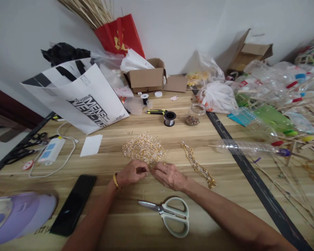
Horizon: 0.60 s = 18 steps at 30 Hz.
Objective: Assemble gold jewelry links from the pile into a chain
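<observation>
A loose heap of small gold and clear beads [143, 148] lies on the wooden table. At its near edge my left hand [133, 172], a gold bangle on the wrist, is closed with the fingertips pinched. My right hand [169, 175] faces it from the right, also pinching. What sits between the fingertips of each is too small to make out. Just below the hands is a tiny cluster of beads [161, 190]. Scissors with pale handles [176, 214] lie nearer me, blades pointing left. To the right of my right hand rest beaded strands [197, 162] in a bundle.
Beyond the heap stand a wire spool [169, 119], a cutter knife [155, 112] and a jar [196, 115] with small beads. A phone [73, 205] and a power strip [51, 150] lie left, near a white bag [78, 97]. Plastic bottles [279, 80] crowd the right.
</observation>
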Motion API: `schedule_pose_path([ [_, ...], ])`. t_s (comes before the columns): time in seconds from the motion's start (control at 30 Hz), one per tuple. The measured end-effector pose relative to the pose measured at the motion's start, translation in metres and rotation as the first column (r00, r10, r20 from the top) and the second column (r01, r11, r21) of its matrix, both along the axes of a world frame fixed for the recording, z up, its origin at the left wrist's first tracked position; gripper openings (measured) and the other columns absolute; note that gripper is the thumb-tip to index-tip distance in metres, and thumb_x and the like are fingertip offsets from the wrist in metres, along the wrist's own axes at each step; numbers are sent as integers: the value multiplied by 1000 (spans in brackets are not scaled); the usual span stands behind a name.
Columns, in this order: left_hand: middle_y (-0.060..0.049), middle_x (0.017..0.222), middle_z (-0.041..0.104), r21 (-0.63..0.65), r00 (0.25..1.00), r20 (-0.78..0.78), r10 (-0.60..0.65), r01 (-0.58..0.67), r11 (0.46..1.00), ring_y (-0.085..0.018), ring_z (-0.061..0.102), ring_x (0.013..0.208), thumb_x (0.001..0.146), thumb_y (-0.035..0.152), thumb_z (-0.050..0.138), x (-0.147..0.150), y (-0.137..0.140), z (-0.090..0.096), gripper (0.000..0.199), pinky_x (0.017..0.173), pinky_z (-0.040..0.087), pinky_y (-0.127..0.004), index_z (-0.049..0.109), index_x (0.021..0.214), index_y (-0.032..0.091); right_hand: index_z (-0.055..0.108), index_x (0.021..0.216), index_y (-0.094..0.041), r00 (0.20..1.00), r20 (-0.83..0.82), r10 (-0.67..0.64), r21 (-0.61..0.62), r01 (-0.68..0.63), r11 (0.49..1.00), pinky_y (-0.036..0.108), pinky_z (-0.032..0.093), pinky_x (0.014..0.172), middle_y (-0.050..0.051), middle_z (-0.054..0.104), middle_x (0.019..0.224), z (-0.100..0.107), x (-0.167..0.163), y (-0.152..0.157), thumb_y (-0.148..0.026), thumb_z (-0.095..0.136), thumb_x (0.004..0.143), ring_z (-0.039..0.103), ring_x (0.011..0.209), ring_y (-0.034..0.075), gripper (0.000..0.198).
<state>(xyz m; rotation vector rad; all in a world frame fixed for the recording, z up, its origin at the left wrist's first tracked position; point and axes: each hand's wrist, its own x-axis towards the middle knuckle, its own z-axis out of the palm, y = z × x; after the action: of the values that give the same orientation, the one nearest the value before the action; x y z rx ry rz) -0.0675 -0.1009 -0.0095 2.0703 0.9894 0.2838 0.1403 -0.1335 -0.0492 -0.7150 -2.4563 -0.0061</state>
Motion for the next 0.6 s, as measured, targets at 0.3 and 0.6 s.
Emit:
schedule_pose_path([
  [0.3, 0, 65, 59, 79, 998, -60, -4, 9, 997, -10, 50, 60, 78, 19, 53, 3, 5, 4, 14, 58, 39, -20, 63, 70, 14, 53, 96, -14, 1000, 11, 9, -15, -8, 1000, 25, 41, 61, 5, 56, 81, -1, -1, 1, -12, 39, 93, 51, 68, 13, 15],
  [0.6, -8, 123, 56, 532, 994, -106, 11, 48, 846, -20, 44, 118, 91, 18, 36, 10, 19, -7, 32, 104, 33, -40, 57, 114, 16, 54, 95, -13, 1000, 4, 7, -19, -7, 1000, 25, 41, 63, 4, 56, 82, -2, -2, 1, -13, 41, 92, 51, 68, 13, 13],
])
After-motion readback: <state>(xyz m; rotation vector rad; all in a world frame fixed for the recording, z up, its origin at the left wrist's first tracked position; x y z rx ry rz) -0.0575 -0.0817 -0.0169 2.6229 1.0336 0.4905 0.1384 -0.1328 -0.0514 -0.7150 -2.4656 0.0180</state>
